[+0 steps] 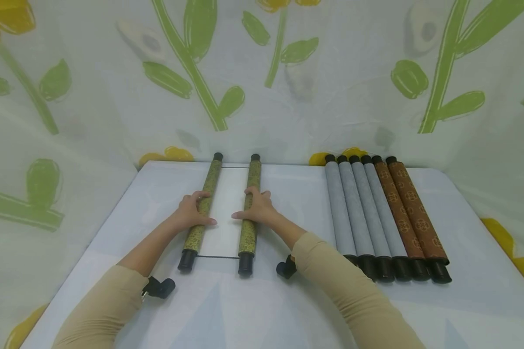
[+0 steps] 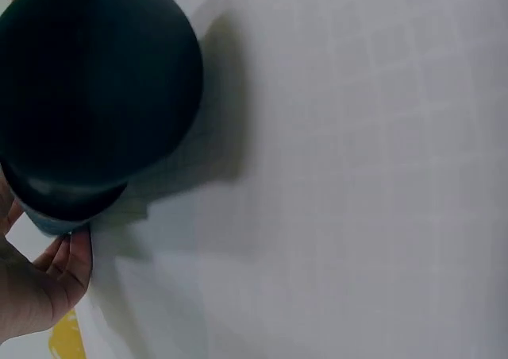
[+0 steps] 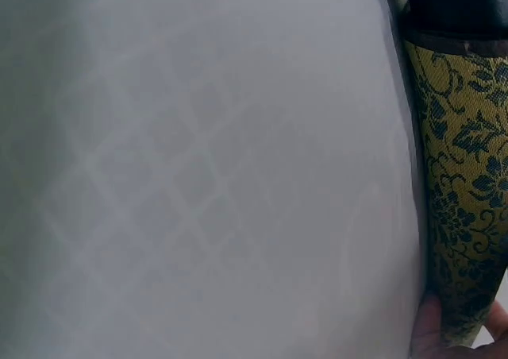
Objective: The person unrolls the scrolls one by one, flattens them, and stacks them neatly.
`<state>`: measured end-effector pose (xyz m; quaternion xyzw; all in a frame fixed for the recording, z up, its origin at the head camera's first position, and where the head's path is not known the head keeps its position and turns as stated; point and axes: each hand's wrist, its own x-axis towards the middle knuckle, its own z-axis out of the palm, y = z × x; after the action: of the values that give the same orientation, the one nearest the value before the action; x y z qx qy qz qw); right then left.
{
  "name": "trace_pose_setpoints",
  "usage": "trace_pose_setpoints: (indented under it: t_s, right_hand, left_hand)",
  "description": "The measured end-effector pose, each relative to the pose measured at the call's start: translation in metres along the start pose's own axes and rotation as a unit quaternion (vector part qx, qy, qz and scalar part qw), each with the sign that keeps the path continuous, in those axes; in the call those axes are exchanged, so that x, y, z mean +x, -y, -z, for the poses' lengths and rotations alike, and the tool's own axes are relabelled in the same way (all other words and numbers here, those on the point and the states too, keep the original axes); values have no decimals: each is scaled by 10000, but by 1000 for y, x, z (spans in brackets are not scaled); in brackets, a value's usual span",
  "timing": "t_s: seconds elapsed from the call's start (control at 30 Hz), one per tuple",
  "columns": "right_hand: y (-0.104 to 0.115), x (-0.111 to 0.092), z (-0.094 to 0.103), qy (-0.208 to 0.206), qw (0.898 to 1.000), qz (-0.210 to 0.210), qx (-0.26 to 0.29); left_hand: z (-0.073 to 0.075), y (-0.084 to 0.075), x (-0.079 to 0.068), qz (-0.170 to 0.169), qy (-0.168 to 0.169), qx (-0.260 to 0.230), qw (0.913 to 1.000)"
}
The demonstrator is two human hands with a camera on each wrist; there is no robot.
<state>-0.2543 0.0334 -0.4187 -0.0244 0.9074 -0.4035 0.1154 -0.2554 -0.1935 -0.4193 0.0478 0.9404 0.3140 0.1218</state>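
A hanging scroll with gold-and-dark floral brocade lies partly unrolled on the table, a white strip point(image 1: 225, 213) showing between its two rolls. My left hand point(image 1: 191, 212) grips the left roll point(image 1: 195, 237), fingers over its far part and thumb reaching across toward the white strip. Around the right roll point(image 1: 247, 237) my right hand point(image 1: 257, 208) holds with thumb and fingers spread along it. Black end knobs cap both rolls; one knob point(image 2: 95, 81) fills much of the left wrist view. The right wrist view shows the brocade point(image 3: 464, 160) close up, fingertips at its lower end.
To the right, several rolled scrolls lie side by side: grey ones point(image 1: 344, 208) and two brown patterned ones point(image 1: 419, 213), all with black knobs. The white table point(image 1: 476, 271) meets a flower-printed curtain point(image 1: 332, 111) at its far edge.
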Motion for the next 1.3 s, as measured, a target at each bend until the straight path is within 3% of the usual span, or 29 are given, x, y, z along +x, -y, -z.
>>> trace_pose_setpoints:
  t_s: [0.47,1.03,1.3]
  right_hand:
    - [-4,-1,11,131,9999,-28,76]
    - [-12,-5,41,582,9978,-299,107]
    - [-13,-7,34,355,9991,-116,-209]
  left_hand:
    - [8,1,-6,23,209,-202,9996]
    - [20,11,-6,-395,395,-155,9983]
    - [13,17,-7,-212,55,-339,9992]
